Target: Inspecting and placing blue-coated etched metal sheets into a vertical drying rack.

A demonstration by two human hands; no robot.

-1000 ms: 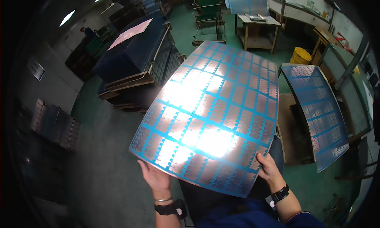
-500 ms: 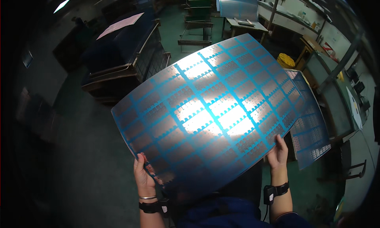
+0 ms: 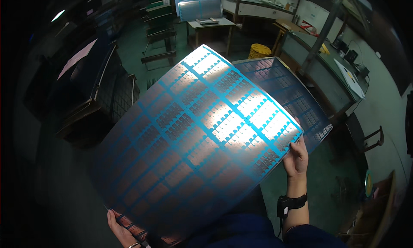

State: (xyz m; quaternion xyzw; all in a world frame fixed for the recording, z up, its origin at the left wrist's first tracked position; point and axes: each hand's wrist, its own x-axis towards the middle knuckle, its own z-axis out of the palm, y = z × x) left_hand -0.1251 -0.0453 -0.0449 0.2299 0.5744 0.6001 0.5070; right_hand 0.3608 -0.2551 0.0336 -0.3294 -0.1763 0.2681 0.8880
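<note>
I hold a large thin flexible sheet in front of me, shiny with a blue grid and rows of small copper patterns. It bows upward and light glares off its upper right part. My left hand grips its lower left corner. My right hand grips its right edge, with a black band on the wrist. A second sheet of the same kind lies on a stack just behind the right edge of the held one.
A dark cart stacked with panels stands at the left. A small table with another sheet leaning behind it is at the back. A long workbench runs along the right, with a yellow bin near it. The floor is green.
The sheet has swung lower and to the left, turning so its long side runs from lower left to upper right. My hands have spread farther apart and the glare has shifted.
</note>
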